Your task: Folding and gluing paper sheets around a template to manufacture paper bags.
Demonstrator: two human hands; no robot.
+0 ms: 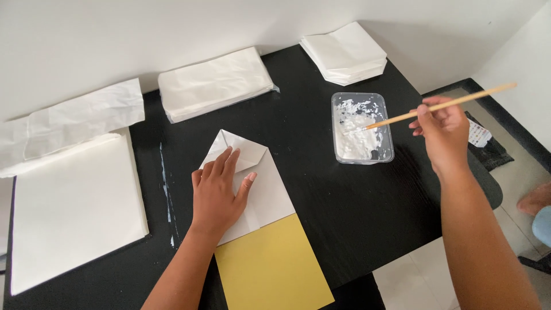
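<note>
Left hand (pixel 217 192) flat, fingers spread, pressing down on the folded white paper (pixel 252 183) mid-surface — pointed flap at the top, lower edge overlapping a yellow card (pixel 270 267) at the near edge. Right hand (pixel 443 131) pinching a thin wooden stick (pixel 442 105), tip dipped into the clear plastic tray (pixel 361 127) smeared with white paste, just right of the folded paper. Black surface (pixel 321 201) beneath it all — a pale streak of paste left of the pressing hand. Large white sheet stack (pixel 74 212) far left, crumpled white paper (pixel 69 123) above it, two more stacks of folded white paper (pixel 215 83) (pixel 344 53) along the wall.
</note>
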